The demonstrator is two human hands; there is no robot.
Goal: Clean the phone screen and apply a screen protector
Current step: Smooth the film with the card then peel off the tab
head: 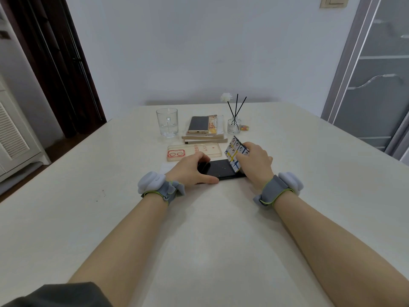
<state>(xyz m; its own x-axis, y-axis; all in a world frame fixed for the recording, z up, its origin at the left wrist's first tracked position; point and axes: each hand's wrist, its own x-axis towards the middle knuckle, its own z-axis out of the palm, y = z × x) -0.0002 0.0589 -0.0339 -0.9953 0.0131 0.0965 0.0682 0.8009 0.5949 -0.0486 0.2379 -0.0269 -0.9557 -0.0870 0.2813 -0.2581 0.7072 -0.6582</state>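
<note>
**A:** What are the fingers doing?

**B:** The left hand (pixel 192 171) grips the phone (pixel 219 170) at its left end, fingers curled over the far edge and thumb along the near edge. The phone lies flat on the table (pixel 199 240). The right hand (pixel 254 165) pinches a card (pixel 235 154), tilted, with its lower edge resting on the screen near the right end.

**A:** Which step is that?

**B:** Smoothing, I'd say, with the card used as a squeegee. I can't tell whether a protector is on the glass; the screen only looks dark with a few specks.

**A:** And the next move?

**B:** Probably a steady drag of the card's edge leftward at even pressure, while the left hand stops the phone from sliding. Those left fingers cover that end, so the stroke would have to stop short or the grip shift.

**A:** Is there room?

**B:** It's tight on the far side. A case (pixel 194 151) lies just beyond the phone, near the left fingers. Behind it are books (pixel 205 138) with a second phone (pixel 199 124) on top. A glass (pixel 167 125) stands to their left and a diffuser (pixel 234 125) to their right. The table's edges are well away, and the open room is on the near side, between the forearms.
</note>
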